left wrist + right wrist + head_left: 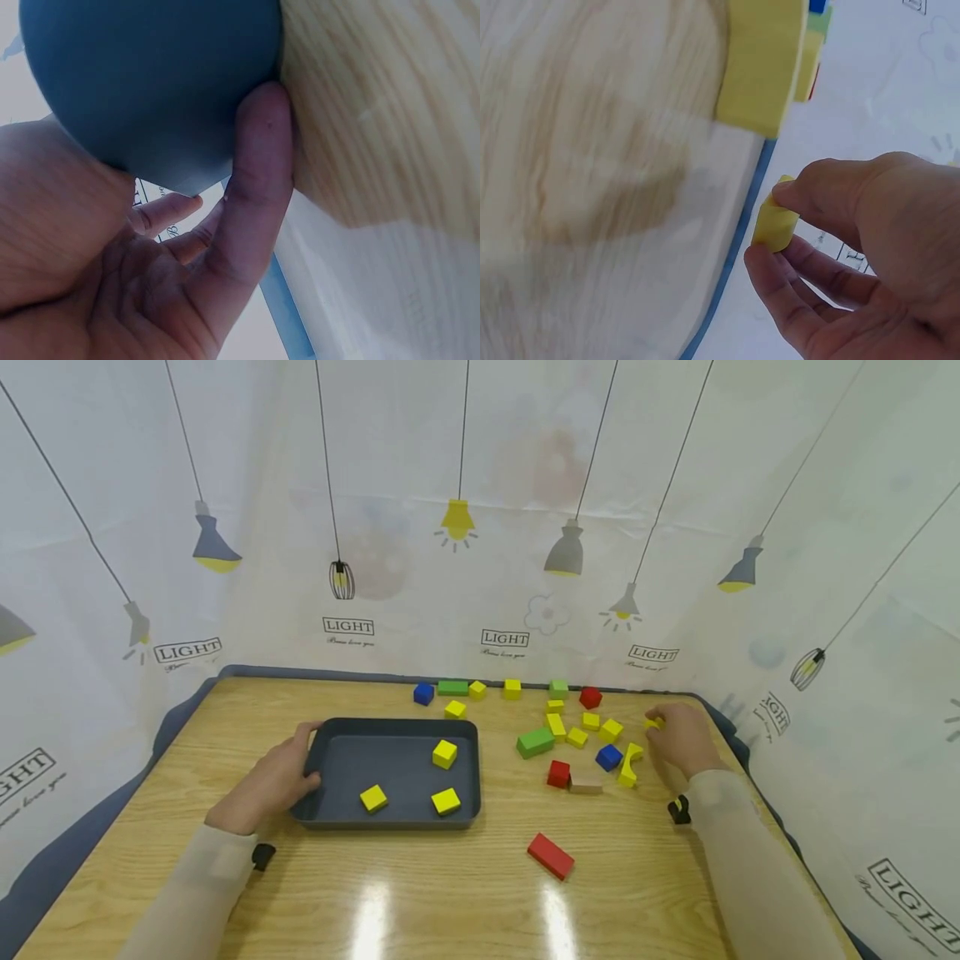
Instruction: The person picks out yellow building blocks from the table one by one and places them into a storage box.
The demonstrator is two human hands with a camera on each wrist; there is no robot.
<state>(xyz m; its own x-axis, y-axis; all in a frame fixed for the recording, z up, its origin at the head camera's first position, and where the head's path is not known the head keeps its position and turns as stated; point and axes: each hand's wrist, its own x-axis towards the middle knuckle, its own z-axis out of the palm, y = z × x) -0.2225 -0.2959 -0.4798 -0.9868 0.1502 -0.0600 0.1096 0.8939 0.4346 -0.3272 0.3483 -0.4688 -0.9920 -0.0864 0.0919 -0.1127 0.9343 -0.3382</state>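
My left hand (273,779) grips the left end of a dark grey tray (341,820), thumb inside the rim. Up close in the left wrist view, the tray (150,82) fills the space between thumb and fingers. Three yellow blocks lie in the tray, one (445,754) at the upper right. At the table's right side my right hand (682,739) pinches a small yellow block (777,221) between thumb and fingertips. Just left of that hand lie a yellow arch block (629,767) and a blue cube (609,757).
Several blocks are scattered right of the tray and along the back edge, among them a green block (536,743), a red cube (558,774) and a plain wooden block (586,784). A red block (551,857) lies nearer the front. A printed curtain (420,610) surrounds the table (450,902).
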